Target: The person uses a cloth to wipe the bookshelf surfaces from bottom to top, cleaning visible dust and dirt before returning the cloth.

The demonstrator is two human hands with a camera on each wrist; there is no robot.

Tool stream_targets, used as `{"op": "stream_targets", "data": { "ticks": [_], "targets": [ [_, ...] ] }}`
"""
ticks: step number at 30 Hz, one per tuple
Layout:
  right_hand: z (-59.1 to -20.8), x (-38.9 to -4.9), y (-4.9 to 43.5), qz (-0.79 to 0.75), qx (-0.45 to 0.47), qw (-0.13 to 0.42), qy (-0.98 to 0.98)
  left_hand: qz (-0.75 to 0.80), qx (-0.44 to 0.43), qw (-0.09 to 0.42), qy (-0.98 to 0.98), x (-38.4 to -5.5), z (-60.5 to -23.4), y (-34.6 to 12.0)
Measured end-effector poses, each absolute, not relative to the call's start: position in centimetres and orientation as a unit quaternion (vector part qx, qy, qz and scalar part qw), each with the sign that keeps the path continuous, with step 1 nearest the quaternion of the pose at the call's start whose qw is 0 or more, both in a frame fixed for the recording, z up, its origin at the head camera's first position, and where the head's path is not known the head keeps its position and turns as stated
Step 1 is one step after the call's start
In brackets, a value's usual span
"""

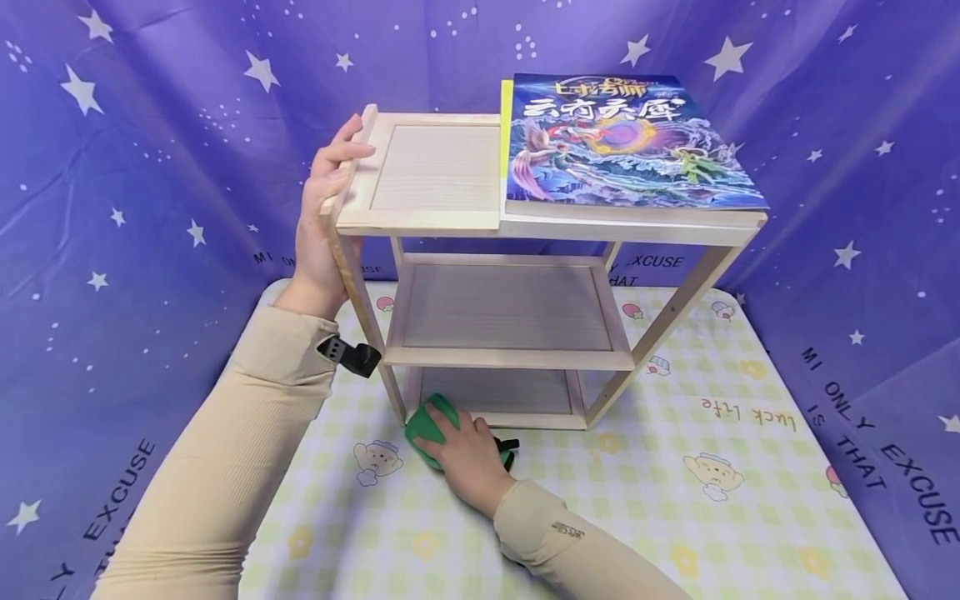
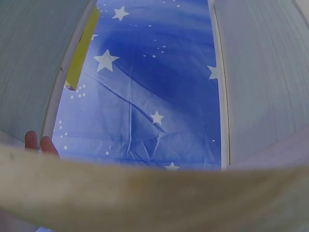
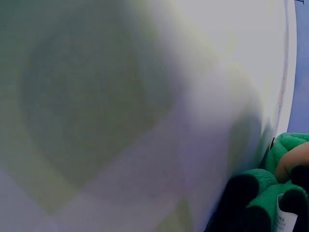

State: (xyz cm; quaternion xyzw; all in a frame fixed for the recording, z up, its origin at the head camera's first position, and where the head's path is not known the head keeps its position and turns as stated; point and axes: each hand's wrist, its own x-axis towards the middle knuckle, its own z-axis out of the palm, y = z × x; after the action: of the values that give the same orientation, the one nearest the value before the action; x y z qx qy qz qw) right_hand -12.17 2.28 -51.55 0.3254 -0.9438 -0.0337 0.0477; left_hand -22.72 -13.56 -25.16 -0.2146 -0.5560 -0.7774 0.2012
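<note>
Beige ribbed sleeves [image 1: 195,475] lie nearest, over the front edge of a table spread with pale green-and-white checked cloth [image 1: 615,500]. Beyond them, the right hand [image 1: 468,458] grips a green plush toy [image 1: 446,406] with black parts and, in the right wrist view, a white label [image 3: 285,220]. That toy sits at the left front corner of a pale wooden rack's lowest shelf [image 1: 502,390]; whether it rests on cloth or shelf edge, I cannot tell. It should be light, soft and squeezable, hard to break and hardly slippery, so a loose grip round its thick green body seems better than tugging the label. Farther up, the left hand [image 1: 318,233] wraps the left end of the rack's top shelf [image 1: 435,167], fingers over its raised rim; stiff wood like that should take a firm hold. Behind the lowest level spans the middle shelf [image 1: 510,308]. A blue illustrated paperback book [image 1: 630,150] covers the top shelf's right half, yellow edge [image 1: 506,125] showing beside it. Farthest hangs a star-printed violet-blue curtain [image 1: 435,58].
</note>
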Motion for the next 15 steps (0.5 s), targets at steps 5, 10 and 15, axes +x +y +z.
{"op": "stream_targets", "data": {
  "ticks": [5,10,15],
  "targets": [
    [-51.68,-12.16,2.57,-0.022,0.317,0.038,-0.947,-0.778,-0.215,0.201,-0.555,-22.79,-25.19,-13.52],
    [-51.69,-12.19,2.94,-0.005,0.314,0.041,-0.948,-0.779,-0.214,0.201,-0.554,-22.78,-25.19,-13.50],
    [-51.77,-12.19,3.26,0.007,0.310,0.043,-0.950,-0.780,-0.214,0.203,-0.552,-22.75,-25.13,-13.47]
  ]
}}
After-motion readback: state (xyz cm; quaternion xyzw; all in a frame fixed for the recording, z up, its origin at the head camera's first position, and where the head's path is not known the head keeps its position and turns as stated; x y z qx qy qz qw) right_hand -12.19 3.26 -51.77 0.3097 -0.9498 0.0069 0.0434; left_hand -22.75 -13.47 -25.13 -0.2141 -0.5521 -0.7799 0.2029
